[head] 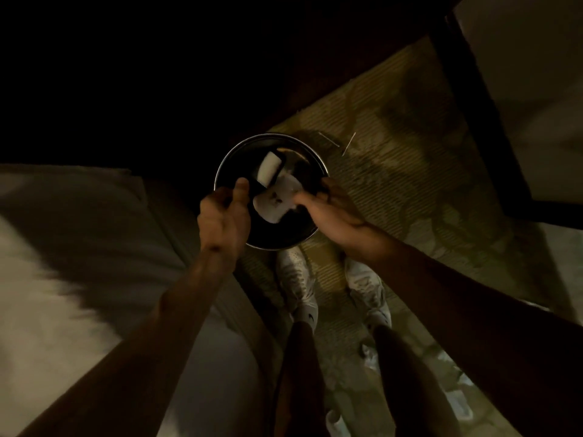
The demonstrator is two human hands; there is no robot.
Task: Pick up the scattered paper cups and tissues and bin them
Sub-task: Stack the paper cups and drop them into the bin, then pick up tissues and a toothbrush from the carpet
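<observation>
Drop-off is pretty much in progress here. Both hands are over the bin (227,156), which sits on the carpet (410,127) right below them.

The right hand (334,206) looks to have its grip pinched on the edge of a white tissue (273,203). The tissue hangs inside the rim, just off that grip toward the other hand.

The left hand (225,212) is curled, thumb up against a dark strip. Just past that grip there's a pale blocky thing (268,171), my guess a paper cup on its side. I honestly can't tell if the grip actually has it or if it's already lying in the bin. So I'd call this load nearly binned, not finished.

Maybe still to do:
- Two thin pale sticks (328,139) lie on the carpet beyond the right grip, past the bin.
- A few pale scraps (369,351) sit back behind both grips, near the feet. Could be tissues, could be carpet pattern.

Hard to see:
- Everything beyond the left grip is pure black.
- The bin's inside is too dark to count what's in there.
- The bed (79,247) out past the left grip is smeared with blur.
- No desk I can actually make out.
</observation>
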